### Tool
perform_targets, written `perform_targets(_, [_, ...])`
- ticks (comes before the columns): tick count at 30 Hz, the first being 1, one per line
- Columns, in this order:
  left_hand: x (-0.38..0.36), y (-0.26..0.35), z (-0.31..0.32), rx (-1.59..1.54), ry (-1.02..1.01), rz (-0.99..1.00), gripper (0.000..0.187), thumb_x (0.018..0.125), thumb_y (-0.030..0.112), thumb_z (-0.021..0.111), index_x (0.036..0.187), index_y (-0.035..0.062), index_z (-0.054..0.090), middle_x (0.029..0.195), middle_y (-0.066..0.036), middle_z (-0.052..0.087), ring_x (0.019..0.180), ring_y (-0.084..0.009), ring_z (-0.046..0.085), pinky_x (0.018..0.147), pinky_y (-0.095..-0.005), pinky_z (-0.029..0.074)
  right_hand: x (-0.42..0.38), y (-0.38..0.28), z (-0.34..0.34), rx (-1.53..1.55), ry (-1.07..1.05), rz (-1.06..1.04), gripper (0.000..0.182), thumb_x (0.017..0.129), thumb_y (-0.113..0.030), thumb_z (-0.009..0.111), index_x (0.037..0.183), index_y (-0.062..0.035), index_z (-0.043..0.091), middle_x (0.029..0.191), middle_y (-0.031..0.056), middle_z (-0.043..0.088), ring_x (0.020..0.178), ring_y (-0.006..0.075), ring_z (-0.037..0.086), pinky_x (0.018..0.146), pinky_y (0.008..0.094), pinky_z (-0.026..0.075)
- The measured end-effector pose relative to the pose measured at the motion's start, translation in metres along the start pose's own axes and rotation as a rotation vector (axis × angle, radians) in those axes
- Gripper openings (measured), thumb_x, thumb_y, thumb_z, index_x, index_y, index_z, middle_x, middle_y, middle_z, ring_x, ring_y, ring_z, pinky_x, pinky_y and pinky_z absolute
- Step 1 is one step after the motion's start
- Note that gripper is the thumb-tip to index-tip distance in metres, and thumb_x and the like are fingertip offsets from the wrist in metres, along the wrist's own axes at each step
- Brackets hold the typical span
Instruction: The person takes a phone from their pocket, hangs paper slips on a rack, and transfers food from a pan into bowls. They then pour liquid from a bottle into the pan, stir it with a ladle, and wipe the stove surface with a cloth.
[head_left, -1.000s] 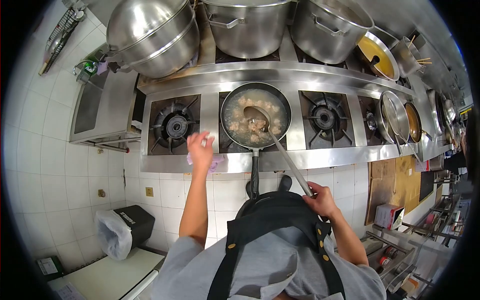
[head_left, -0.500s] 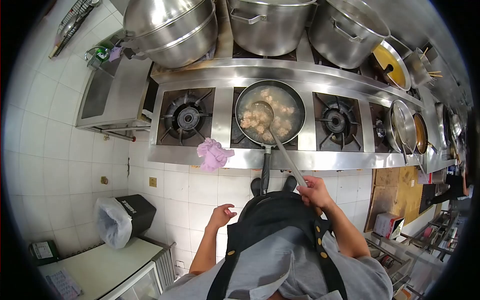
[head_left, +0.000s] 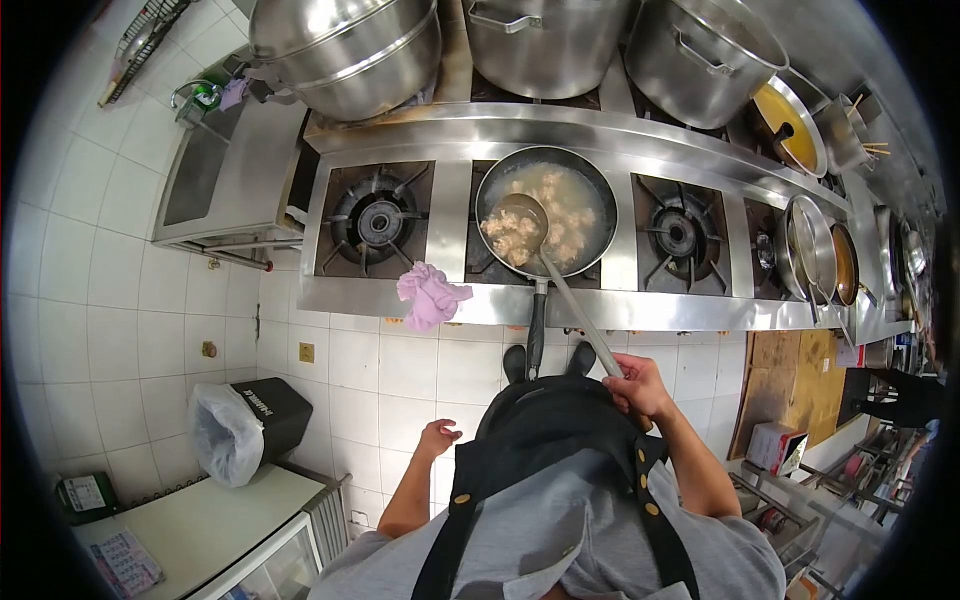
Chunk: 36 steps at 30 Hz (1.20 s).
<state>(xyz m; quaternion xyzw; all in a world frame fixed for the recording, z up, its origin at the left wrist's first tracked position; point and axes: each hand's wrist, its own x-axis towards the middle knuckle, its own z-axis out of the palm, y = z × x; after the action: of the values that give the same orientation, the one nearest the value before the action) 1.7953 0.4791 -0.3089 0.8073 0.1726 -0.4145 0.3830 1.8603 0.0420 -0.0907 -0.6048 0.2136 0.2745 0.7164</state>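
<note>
- My right hand (head_left: pixel 638 385) is closed round the end of the ladle (head_left: pixel 560 290) handle, down by my apron (head_left: pixel 545 440).
- Ladle's long axis runs from my fist up and left to the pan (head_left: pixel 546 210); bowl end points away from me, resting in the pan, loaded with pale meat chunks.
- Pan sits on the middle burner, full of cloudy broth and meat; its black handle points straight back at me, just left of the ladle shaft.
- My left hand (head_left: pixel 437 438) hangs low beside my body, empty, fingers loosely curled, touching nothing.
- Pink cloth (head_left: pixel 430 293) droops over the stove's front edge, left of the pan handle.
- Ladle's butt end is hidden inside my fist.
- Big pots at the top are cut off by the frame; the far right of the stove is warped, hard to read.
</note>
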Motion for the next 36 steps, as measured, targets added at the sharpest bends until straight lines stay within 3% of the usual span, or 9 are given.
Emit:
perform_targets(7, [0.028,-0.022,0.001,-0.120,0.054,-0.062,0.039,0.073,0.021,0.079,0.107,0.0051,0.066,0.075,-0.006,0.065,0.064,-0.0138,0.060,0.063,-0.0282,0.050,-0.005,0.018,-0.009,-0.143,0.072,-0.073,0.046,0.083,0.002,0.065,0.128,0.0004,0.052,0.065,0.0002,0.053,0.047,0.0071,0.047,0.041,0.0245,0.038])
perform_targets(20, [0.039,0.001,-0.012,-0.215,0.094,-0.049,0.041,0.073,0.020,0.078,0.109,0.0041,0.065,0.076,-0.007,0.065,0.061,-0.0122,0.061,0.057,-0.0273,0.049,-0.002,0.001,-0.009,-0.352,0.120,-0.178,0.047,0.081,0.003,0.067,0.127,0.0001,0.054,0.069,0.0003,0.055,0.050,0.0062,0.047,0.042,0.0239,0.037])
perform_targets(22, [0.040,-0.001,-0.010,-0.208,0.094,-0.052,0.041,0.073,0.020,0.078,0.109,0.0041,0.065,0.076,-0.007,0.065,0.060,-0.0122,0.060,0.056,-0.0274,0.049,-0.005,-0.003,-0.011,-0.329,0.102,-0.045,0.044,0.080,-0.002,0.070,0.122,0.0001,0.057,0.082,0.0024,0.061,0.064,0.0065,0.053,0.055,0.0241,0.047])
perform_targets(26, [0.035,0.000,-0.004,-0.192,0.107,-0.074,0.041,0.074,0.018,0.078,0.110,0.0045,0.064,0.075,-0.007,0.065,0.058,-0.0118,0.059,0.052,-0.0274,0.048,-0.015,0.008,-0.016,-0.298,0.099,-0.125,0.044,0.080,-0.001,0.071,0.122,0.0011,0.057,0.081,0.0017,0.060,0.061,0.0062,0.052,0.053,0.0241,0.046])
perform_targets(28, [0.034,0.000,-0.001,-0.213,0.088,-0.103,0.040,0.074,0.018,0.078,0.110,0.0047,0.064,0.075,-0.007,0.064,0.057,-0.0116,0.059,0.050,-0.0274,0.047,-0.026,0.007,-0.019,-0.175,0.090,-0.069,0.047,0.079,0.004,0.068,0.124,0.0053,0.055,0.071,0.0023,0.057,0.050,0.0069,0.048,0.042,0.0241,0.037])
perform_targets(32, [0.035,-0.009,0.006,-0.217,0.034,-0.118,0.038,0.075,0.016,0.077,0.109,0.0055,0.064,0.074,-0.006,0.064,0.054,-0.0107,0.057,0.045,-0.0266,0.044,-0.038,0.011,-0.023,-0.233,0.140,-0.075,0.048,0.078,0.004,0.069,0.124,0.0066,0.054,0.074,0.0038,0.060,0.051,0.0070,0.049,0.042,0.0243,0.037])
perform_targets(35, [0.033,-0.008,0.009,-0.268,0.022,-0.139,0.036,0.075,0.016,0.077,0.107,0.0048,0.065,0.073,-0.005,0.064,0.058,-0.0118,0.059,0.049,-0.0282,0.046,-0.040,0.016,-0.030,-0.341,0.169,-0.094,0.050,0.077,0.002,0.070,0.124,0.0063,0.054,0.074,0.0037,0.061,0.053,0.0063,0.049,0.043,0.0237,0.038])
perform_targets(36, [0.035,-0.009,0.009,-0.267,0.021,-0.139,0.036,0.075,0.016,0.077,0.107,0.0048,0.065,0.073,-0.005,0.064,0.058,-0.0118,0.059,0.049,-0.0282,0.046,-0.041,0.014,-0.032,-0.397,0.170,-0.069,0.050,0.077,-0.001,0.072,0.124,0.0059,0.055,0.078,0.0068,0.064,0.057,0.0074,0.054,0.049,0.0248,0.044])
